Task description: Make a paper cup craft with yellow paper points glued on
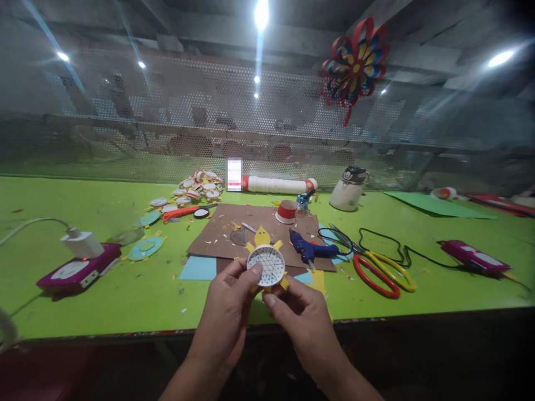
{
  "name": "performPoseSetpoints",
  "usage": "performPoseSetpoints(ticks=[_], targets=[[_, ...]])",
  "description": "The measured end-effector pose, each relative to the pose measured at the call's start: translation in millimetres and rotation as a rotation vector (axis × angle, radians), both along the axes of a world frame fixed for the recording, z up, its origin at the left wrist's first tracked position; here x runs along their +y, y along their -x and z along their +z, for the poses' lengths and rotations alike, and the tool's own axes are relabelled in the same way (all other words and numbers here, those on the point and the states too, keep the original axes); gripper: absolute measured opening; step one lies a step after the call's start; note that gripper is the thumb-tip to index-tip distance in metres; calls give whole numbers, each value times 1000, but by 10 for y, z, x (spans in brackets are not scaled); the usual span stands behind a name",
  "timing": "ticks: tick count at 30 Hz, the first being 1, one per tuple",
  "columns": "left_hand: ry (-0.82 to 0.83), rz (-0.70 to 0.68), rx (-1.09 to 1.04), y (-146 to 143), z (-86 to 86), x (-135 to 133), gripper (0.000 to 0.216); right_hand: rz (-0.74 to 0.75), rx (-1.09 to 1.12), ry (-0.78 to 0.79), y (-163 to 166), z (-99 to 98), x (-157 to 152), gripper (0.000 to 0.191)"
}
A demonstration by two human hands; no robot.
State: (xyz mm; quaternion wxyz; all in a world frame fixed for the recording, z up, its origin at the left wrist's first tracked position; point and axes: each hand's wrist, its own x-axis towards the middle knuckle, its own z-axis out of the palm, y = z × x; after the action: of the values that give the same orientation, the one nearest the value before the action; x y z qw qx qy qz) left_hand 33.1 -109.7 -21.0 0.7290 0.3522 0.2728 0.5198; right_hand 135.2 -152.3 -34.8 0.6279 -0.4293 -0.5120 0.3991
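Note:
Between my two hands is a paper turtle [271,262] with a round white shell, black lines, coloured dots and yellow paper head and legs. My left hand [234,295] is closed on its left side, the thumb lying on the shell. At the lower right, my right hand [296,309] pinches the turtle's edge near a yellow leg. Behind it lies a brown cardboard sheet [225,223] strewn with paper scraps. A blue glue gun [311,249] rests on the sheet's right side, and a red paper cup piece [286,211] stands farther back.
Scissors [378,273] with red and yellow handles lie right. Purple power strips [79,270] [474,257] sit at both sides, a black cord running to the right one. Finished-looking paper turtles [200,186], an orange utility knife [181,213], a stack of cups [276,185] and a kettle [348,189] stand behind.

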Motion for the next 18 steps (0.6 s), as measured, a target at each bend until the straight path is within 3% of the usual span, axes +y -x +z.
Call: performPoseSetpoints(ticks=[10,18], targets=[[26,6,12,-33,-27,-39,22,-18,39,5,-19,-60,-5,17],[67,0,-14,-28,-5,-38,24,-25,-23,-7,-32,-94,-34,9]])
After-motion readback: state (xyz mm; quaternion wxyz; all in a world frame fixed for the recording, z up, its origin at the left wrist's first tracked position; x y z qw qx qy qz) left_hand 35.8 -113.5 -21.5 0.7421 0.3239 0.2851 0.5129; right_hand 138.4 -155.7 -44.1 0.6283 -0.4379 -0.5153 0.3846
